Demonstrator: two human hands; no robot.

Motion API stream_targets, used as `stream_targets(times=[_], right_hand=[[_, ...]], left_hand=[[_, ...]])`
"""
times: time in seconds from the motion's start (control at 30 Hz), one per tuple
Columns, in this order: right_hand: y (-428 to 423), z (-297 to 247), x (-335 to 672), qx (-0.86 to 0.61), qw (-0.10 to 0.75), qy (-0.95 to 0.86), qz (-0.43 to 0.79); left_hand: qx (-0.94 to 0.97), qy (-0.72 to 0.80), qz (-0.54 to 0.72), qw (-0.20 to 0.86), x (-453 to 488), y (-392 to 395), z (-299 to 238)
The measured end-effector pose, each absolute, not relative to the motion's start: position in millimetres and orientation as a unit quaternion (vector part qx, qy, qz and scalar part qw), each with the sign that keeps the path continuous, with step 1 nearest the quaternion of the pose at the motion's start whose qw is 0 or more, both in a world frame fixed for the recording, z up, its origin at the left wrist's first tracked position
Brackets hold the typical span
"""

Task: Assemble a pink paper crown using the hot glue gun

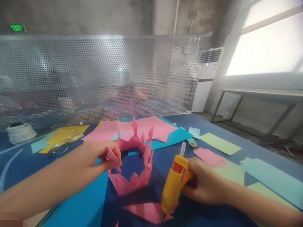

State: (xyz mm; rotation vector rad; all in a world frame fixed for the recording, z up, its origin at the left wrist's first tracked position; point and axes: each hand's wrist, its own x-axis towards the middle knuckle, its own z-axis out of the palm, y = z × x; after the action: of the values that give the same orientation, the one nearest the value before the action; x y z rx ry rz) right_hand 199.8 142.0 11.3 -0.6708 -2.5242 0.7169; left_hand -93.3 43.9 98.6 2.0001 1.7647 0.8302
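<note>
My left hand (109,157) pinches a folded point on the left side of a pink paper crown (131,186). The crown stands as a ring on the dark blue table, with several folded points rising from it. In my right hand (199,181) is a yellow hot glue gun (174,184), its nozzle tilted down and a clear glue stick showing from its back end. Under the nozzle lies a pink folded paper piece (144,211), flat on the table; whether the tip touches it I cannot tell.
Pink sheets (151,126) lie over a blue sheet (175,138) behind the crown. Eyeglasses (62,146) rest on yellow paper at the left, near a white roll (21,132). Green sheets (220,143) are at the right. A perforated metal screen (82,72) stands behind, with a person beyond it.
</note>
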Motion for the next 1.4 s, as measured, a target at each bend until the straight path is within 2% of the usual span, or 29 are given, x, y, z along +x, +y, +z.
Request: stream_targets(times=[0.1, 0.2, 0.77, 0.87, 1.03, 1.4], right_hand=[[143.3, 9.7, 201.1, -0.241, 0.217, -0.91, 0.257], [144.3, 8.2, 201.4, -0.238, 0.218, -0.911, 0.258], [145.7, 5.5, 202.3, -0.241, 0.212, -0.912, 0.255], [145.1, 5.4, 202.0, -0.245, 0.214, -0.911, 0.253], [144.8, 5.7, 202.3, -0.25, 0.216, -0.91, 0.25], [146.8, 4.3, 203.0, -0.255, 0.21, -0.911, 0.246]], left_hand=[[0.744, 0.615, 0.16, 0.206, -94.7, 43.9, 101.5], [0.75, 0.615, 0.128, 0.207, -94.3, 44.7, 103.8], [0.754, 0.599, 0.148, 0.227, -97.4, 45.2, 95.4], [0.744, 0.61, 0.126, 0.241, -99.9, 43.2, 98.1], [0.74, 0.632, 0.098, 0.207, -101.6, 43.1, 96.5], [0.783, 0.561, 0.169, 0.206, -101.7, 54.7, 66.4]])
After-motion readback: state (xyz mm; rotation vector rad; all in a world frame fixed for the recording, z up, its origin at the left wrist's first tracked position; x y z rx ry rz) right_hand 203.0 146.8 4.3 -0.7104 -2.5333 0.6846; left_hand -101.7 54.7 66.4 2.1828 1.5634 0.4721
